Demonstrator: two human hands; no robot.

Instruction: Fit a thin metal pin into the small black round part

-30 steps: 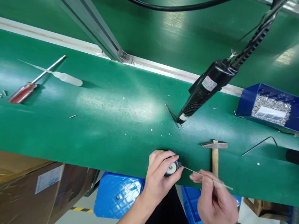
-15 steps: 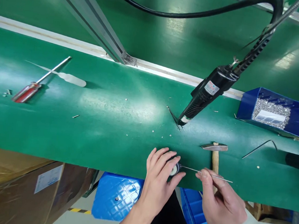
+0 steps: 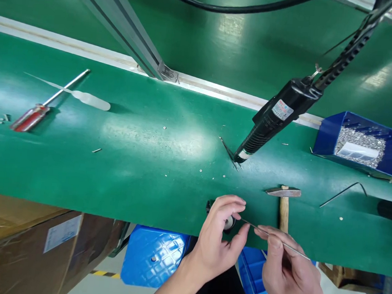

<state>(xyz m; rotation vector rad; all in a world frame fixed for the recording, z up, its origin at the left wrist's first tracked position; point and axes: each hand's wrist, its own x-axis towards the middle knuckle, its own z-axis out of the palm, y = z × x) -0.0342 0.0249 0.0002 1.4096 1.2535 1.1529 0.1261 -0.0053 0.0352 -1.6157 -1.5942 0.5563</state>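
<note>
Near the front edge of the bench, my left hand (image 3: 219, 232) curls around a small black part with a round white face (image 3: 229, 222). Its fingers hide much of that part, and a dark end sticks out to their left. My right hand (image 3: 290, 267) pinches a thin metal rod (image 3: 296, 251), which slants up to the left. The rod's far tip meets the part close to my left fingertips; the exact contact is hidden. Just beyond my right hand lies a hammer (image 3: 284, 201) with a wooden handle.
A black electric screwdriver (image 3: 279, 117) hangs over the bench (image 3: 128, 182), with tweezers (image 3: 227, 152) by its tip. A blue bin (image 3: 326, 134) holds small metal pieces. Also there: a hex key (image 3: 343, 195), a red-handled screwdriver (image 3: 32, 117), a white plastic stick (image 3: 91, 100) and several tiny loose parts.
My left hand has rolled, its fingers now more curled and the thumb farther right. The rod is steeper, and my right fingers sit closer to the part. The view has shifted slightly.
</note>
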